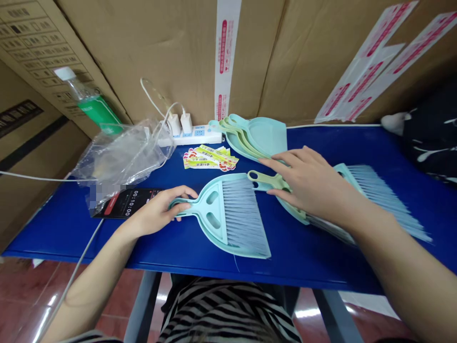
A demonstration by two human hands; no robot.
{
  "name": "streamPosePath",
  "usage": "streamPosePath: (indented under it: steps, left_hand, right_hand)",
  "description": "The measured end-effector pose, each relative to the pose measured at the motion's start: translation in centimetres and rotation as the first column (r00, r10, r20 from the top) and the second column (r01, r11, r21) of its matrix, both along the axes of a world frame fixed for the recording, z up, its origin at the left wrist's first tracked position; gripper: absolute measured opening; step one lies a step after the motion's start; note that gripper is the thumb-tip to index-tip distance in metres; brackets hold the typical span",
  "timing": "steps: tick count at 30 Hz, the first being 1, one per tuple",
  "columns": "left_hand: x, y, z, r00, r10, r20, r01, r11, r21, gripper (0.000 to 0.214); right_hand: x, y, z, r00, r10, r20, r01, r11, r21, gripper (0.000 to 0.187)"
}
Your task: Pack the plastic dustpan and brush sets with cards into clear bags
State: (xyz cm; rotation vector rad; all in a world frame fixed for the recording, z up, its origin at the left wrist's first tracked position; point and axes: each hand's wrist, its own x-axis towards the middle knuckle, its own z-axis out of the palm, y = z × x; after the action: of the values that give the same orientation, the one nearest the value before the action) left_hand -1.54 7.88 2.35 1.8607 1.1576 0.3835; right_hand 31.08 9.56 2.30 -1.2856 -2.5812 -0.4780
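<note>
While my left hand (157,212) pinches brush (246,216) and dustpan (213,239), their length runs rightward; my right hand (307,183) spreads over a green handle (266,179), grip unclear.

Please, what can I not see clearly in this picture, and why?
In the head view:
Rightmost brush: handle, hidden by the right hand.
Phone: one corner, covered by the left hand.
Plastic bag: contents, obscured by its folds.
Sachets: smallest print, too small.
Dark patterned item: cut off by the right edge.
</note>
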Motion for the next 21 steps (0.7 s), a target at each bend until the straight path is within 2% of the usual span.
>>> streamPosePath:
  steps: [5,8,14,21]
  left_hand:
    - [0.0,-0.1,0.0,1.000,0.004,0.006,-0.004,1.000,-0.004,0.025]
    - [0.0,-0.1,0.1,1.000,0.004,0.016,-0.004,1.000,0.000,0.024]
    - [0.1,-0.2,0.1,1.000,0.007,0.025,-0.007,1.000,0.001,0.025]
    - [0.0,-0.2,0.1,1.000,0.012,0.014,-0.012,1.000,-0.009,0.027]
  right_hand:
    - [0.0,0.6,-0.1,0.999,0.015,0.050,-0.005,0.982,-0.190,0.041]
    - [-1.0,0.6,0.2,0.993,-0.034,0.114,0.066,0.956,-0.286,0.036]
    - [-2.5,0.3,0.9,0.959,-0.151,0.241,0.219,0.932,-0.289,0.017]
    - [-2.1,0.2,1.3,0.940,-0.214,0.265,0.285,0.921,-0.267,0.016]
